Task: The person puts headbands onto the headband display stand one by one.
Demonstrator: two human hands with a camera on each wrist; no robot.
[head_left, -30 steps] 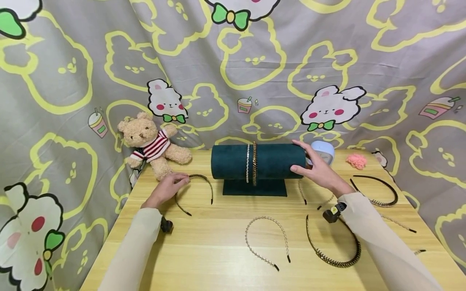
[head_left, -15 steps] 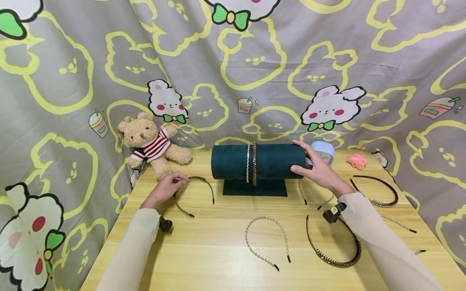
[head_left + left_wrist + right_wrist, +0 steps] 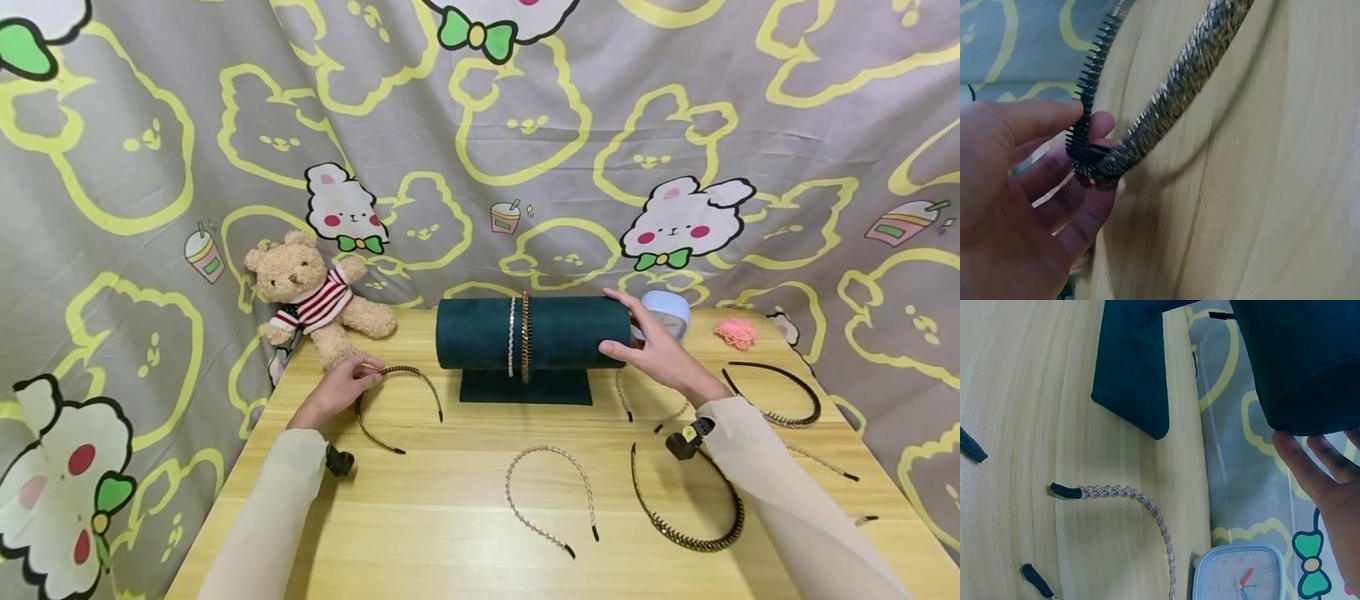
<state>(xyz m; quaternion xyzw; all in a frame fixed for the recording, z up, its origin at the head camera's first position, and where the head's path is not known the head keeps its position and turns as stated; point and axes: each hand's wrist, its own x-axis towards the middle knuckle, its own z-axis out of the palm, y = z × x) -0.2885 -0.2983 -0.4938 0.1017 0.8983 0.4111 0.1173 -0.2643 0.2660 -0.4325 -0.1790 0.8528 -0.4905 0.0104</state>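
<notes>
My left hand (image 3: 345, 389) pinches a bronze-and-black headband (image 3: 408, 369) at its curve, in front of the teddy bear. In the left wrist view, dark comb teeth (image 3: 1094, 69) line the inner side of this headband, which thumb and fingertips hold from both sides. A dark teal headband display stand (image 3: 480, 333), a padded roll on a flat base, stands at the table's middle back. Around the roll sit a silvery beaded headband (image 3: 512, 337) and a gold one (image 3: 526, 342). My right hand (image 3: 663, 354) grips the roll's right end, thumb in front, fingers over the top.
The teddy bear (image 3: 300, 283) leans at the back left. A beaded headband (image 3: 543, 448) and a dark bronze one (image 3: 697, 546) lie near the front; several more lie at the right. A blue clock (image 3: 667, 312) and pink yarn (image 3: 735, 332) stand behind them.
My left hand has shifted slightly left and nearer, and the headband's tips have swung a little right and toward me. The right hand and the stand have stayed in place.
</notes>
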